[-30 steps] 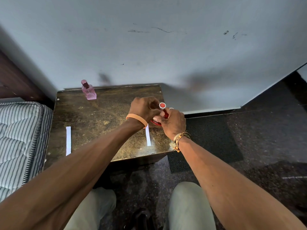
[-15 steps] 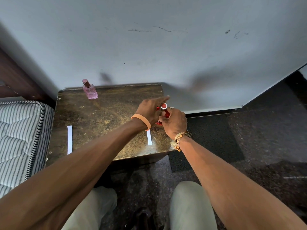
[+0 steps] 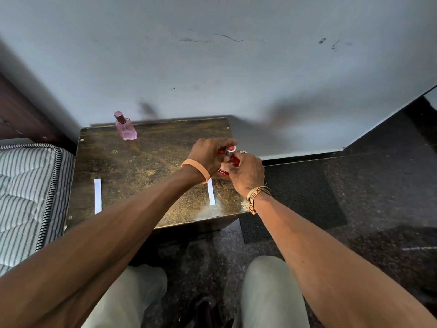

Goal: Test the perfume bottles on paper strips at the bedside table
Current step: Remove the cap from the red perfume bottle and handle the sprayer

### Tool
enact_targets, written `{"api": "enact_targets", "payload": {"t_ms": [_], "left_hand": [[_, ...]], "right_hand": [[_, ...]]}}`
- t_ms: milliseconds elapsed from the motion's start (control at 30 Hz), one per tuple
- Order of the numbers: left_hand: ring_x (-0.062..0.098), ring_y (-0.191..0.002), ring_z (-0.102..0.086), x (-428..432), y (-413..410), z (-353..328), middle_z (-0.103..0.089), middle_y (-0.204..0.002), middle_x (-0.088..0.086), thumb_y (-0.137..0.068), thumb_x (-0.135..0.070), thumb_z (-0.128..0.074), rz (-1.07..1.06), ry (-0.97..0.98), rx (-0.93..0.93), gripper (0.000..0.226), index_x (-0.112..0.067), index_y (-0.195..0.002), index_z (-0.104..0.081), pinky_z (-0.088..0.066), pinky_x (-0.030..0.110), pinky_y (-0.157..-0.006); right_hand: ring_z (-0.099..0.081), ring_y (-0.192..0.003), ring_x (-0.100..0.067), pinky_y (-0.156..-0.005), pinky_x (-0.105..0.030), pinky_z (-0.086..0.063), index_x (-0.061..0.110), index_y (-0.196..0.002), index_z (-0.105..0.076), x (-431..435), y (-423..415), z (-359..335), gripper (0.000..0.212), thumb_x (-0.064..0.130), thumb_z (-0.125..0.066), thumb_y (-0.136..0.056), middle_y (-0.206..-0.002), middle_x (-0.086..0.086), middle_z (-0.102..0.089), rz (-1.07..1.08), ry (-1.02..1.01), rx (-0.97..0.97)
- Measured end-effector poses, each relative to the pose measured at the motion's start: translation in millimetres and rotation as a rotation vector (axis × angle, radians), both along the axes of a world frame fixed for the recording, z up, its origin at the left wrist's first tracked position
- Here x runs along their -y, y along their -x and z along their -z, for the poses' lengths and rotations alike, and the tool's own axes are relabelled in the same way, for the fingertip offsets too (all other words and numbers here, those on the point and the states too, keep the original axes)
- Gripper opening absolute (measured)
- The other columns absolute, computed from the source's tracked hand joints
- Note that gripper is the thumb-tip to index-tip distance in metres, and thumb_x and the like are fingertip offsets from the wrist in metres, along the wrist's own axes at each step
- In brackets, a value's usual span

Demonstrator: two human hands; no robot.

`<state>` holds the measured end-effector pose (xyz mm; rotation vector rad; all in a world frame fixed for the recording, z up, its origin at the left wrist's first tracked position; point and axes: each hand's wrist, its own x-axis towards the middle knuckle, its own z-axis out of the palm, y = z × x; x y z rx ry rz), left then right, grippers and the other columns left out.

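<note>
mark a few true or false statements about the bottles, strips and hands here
1. The left hand and the right hand both grip the red bottle. True.
2. The pink bottle lies on its side. False: it stands upright at the back of the table.
3. Two paper strips lie on the table, the left strip and the right strip. True.
4. The pink bottle is uncapped. False: its cap is on.
5. The red bottle is held by the left strip. False: it is held near the right strip's far end.
</note>
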<state>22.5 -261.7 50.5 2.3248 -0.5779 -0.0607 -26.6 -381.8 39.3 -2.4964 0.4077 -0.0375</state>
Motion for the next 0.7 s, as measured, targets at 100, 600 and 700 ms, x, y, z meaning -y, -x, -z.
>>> {"api": "enact_targets", "payload": {"t_ms": [100, 600, 700], "left_hand": [[0.008, -0.086, -0.07, -0.6, -1.1, -0.1, -0.075, -0.091, -0.006, -0.07, -0.02, -0.08, -0.089, 0.051, 0.003, 0.028, -0.022, -0.097, -0.074, -0.055, 0.029, -0.085], [0.013, -0.108, -0.063, 6.9, 2.9, -5.0, -0.069, -0.117, -0.001, -0.069, -0.018, -0.081, -0.029, 0.036, 0.033, 0.049, -0.02, -0.116, -0.067, -0.048, 0.027, -0.094], [0.015, -0.11, -0.063, 6.6, 1.4, -1.5, -0.068, -0.12, 0.0, -0.078, 0.0, -0.066, 0.06, 0.037, 0.011, 0.044, -0.018, -0.118, -0.067, -0.049, 0.035, -0.098]], "right_hand": [[-0.069, -0.089, -0.026, -0.077, -0.04, -0.058, 0.019, -0.103, -0.072, -1.1, -0.4, -0.7, 0.024, 0.035, -0.072, -0.085, -0.09, -0.006, -0.074, 0.007, 0.001, 0.006], [-0.07, -0.082, -0.025, -0.071, -0.038, -0.059, 0.021, -0.1, -0.073, -0.8, -2.3, 1.0, 0.019, 0.031, -0.074, -0.084, -0.084, -0.004, -0.073, -0.004, 0.019, 0.011], [-0.07, -0.087, -0.025, -0.077, -0.04, -0.059, 0.019, -0.1, -0.072, -0.1, -1.4, 2.0, 0.019, 0.031, -0.073, -0.086, -0.09, -0.005, -0.074, 0.004, 0.009, 0.006]]}}
